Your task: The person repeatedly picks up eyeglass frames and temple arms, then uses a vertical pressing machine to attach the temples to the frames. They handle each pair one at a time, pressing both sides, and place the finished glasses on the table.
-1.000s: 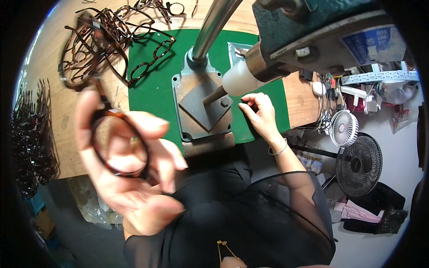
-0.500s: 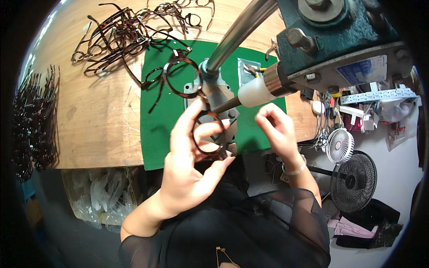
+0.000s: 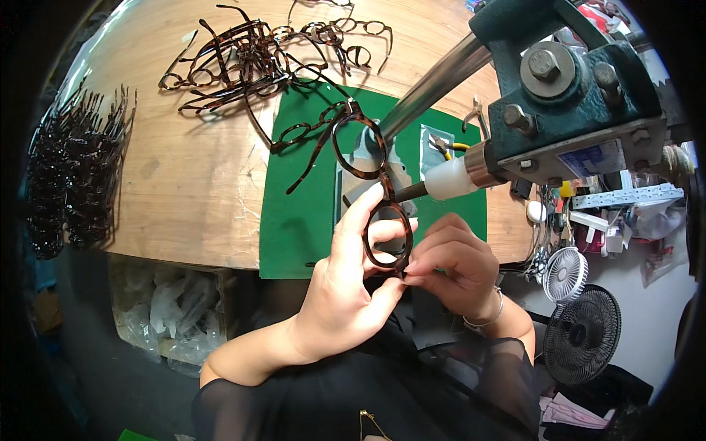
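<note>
My left hand (image 3: 346,294) has its grip closed on a tortoiseshell glasses frame (image 3: 373,198), fingers wrapped round the near rim with the thumb under it; my right hand (image 3: 452,264) is pinched shut on the lower edge of that same rim, fingertips touching the frame right next to my left thumb; the frame stands roughly on end, near lens ring between both hands, far lens ring up over the grey metal base plate (image 3: 368,165) of the machine; a white nozzle tip (image 3: 447,180) on a dark spindle points at the frame's bridge from the right, just beside it, can't tell if it touches; the nozzle comes out of a teal cast machine head (image 3: 566,95) with big bolts, carried on a polished steel column (image 3: 434,84); all of this sits over a green mat (image 3: 294,213) on the wooden bench (image 3: 191,184); one loose frame (image 3: 309,128) lies on the mat's far left corner, near the held one; beyond that a tangled pile of tortoiseshell frames (image 3: 257,59) on the bare wood; far left edge of the bench holds a dense row of dark temple arms (image 3: 73,176); under the bench edge, a box of clear plastic bags (image 3: 169,309); off to the right, two small fans (image 3: 577,309) near the floor.
</note>
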{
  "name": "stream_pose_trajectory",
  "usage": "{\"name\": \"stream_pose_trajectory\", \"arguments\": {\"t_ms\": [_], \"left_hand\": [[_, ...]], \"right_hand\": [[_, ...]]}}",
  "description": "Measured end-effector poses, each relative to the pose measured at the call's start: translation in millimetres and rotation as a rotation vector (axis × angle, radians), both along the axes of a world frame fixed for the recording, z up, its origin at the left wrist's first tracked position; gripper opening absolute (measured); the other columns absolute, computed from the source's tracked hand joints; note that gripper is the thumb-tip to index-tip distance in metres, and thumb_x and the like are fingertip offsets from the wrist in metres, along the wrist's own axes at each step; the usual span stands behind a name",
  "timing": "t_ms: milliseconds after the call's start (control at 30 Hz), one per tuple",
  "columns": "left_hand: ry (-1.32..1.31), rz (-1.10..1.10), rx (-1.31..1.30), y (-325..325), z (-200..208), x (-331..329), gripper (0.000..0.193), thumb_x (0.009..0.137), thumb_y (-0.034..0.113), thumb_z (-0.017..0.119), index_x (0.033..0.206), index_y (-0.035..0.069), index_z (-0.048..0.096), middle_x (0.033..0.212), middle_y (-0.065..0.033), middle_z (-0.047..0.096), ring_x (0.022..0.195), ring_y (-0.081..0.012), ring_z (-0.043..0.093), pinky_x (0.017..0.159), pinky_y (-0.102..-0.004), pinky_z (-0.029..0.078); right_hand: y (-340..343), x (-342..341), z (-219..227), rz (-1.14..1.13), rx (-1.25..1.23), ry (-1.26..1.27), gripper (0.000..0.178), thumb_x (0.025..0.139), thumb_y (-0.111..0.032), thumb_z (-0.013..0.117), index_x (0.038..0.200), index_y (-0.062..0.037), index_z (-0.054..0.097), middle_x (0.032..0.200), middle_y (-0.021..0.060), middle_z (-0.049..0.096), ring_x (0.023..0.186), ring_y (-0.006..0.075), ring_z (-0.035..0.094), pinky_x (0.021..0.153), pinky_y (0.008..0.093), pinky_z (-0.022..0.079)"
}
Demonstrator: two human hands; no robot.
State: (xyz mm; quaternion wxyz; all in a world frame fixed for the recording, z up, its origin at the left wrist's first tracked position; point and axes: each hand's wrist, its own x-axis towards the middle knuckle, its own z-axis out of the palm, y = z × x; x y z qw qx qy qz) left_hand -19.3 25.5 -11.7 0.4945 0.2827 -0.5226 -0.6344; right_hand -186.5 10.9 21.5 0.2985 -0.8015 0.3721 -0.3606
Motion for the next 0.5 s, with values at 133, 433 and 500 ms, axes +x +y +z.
{"name": "stream_pose_trajectory", "arguments": {"t_ms": [133, 433, 500], "left_hand": [[0.054, -0.041, 0.02, -1.0, 0.4, -0.5, 0.082, 0.072, -0.013, 0.054, 0.136, 0.006, 0.006, 0.118, -0.018, 0.046, 0.091, -0.0144, 0.058, 0.079, -0.0248, 0.048], [0.001, -0.046, 0.011, 2.2, -0.4, 2.4, 0.082, 0.073, -0.012, 0.056, 0.135, 0.005, 0.007, 0.119, -0.018, 0.047, 0.09, -0.0147, 0.058, 0.078, -0.0247, 0.048], [-0.03, -0.038, -0.018, 3.1, -1.0, 2.5, 0.082, 0.073, -0.011, 0.057, 0.136, 0.005, 0.007, 0.118, -0.0178, 0.047, 0.09, -0.0143, 0.058, 0.078, -0.0245, 0.048]], "right_hand": [[1.0, -5.3, -3.8, 0.002, 0.049, -0.059, 0.014, 0.065, -0.006, 0.073, 0.075, -0.0074, 0.064, 0.074, 0.0019, 0.061, 0.07, 0.0168, 0.053, 0.063, 0.0266, 0.042], [4.1, -0.1, -6.6, -0.004, 0.143, -0.146, 0.014, 0.065, -0.005, 0.072, 0.075, -0.0068, 0.064, 0.074, 0.0021, 0.061, 0.071, 0.0165, 0.052, 0.063, 0.0271, 0.043], [5.2, 1.1, -4.6, -0.021, 0.097, -0.118, 0.014, 0.064, -0.004, 0.073, 0.075, -0.0067, 0.064, 0.074, 0.0023, 0.061, 0.07, 0.0166, 0.052, 0.063, 0.0273, 0.043]]}}
